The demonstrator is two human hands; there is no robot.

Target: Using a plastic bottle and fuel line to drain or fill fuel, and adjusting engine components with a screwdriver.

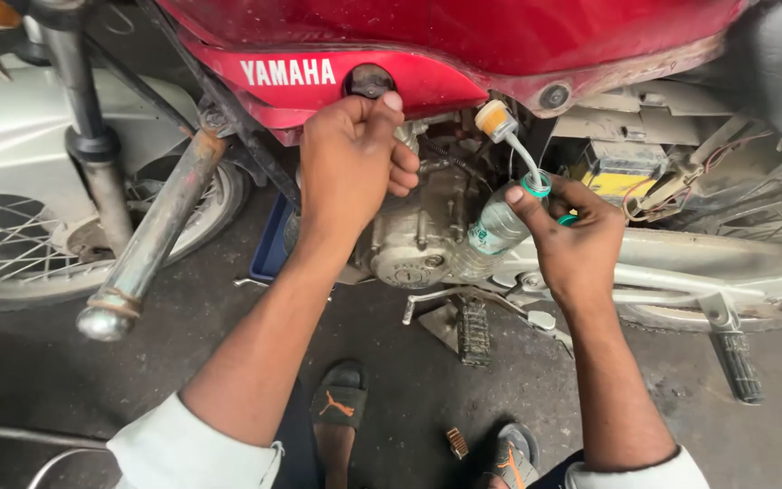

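A red motorcycle tank [463, 36] fills the top of the view; below it sits the grey engine [423, 231], with a yellow battery [622, 172] to the right and a folding footpeg [472, 330] beneath; a chrome handlebar end [138, 263] slants across the left, in front of a spoked wheel [20, 244]; a blue tray [273, 244] lies on the floor [183, 353] behind the left arm. The left hand [350, 167] is clenched, thumb up, on a small fitting under the tank; the right hand [576, 240] grasps a clear plastic bottle [495, 226], tilted, its green-ringed neck taking a thin hose [527, 158] from a yellow filter [492, 118]. Between engine and sandalled feet [337, 407] the dark floor lies open; frame tubes crowd the right.
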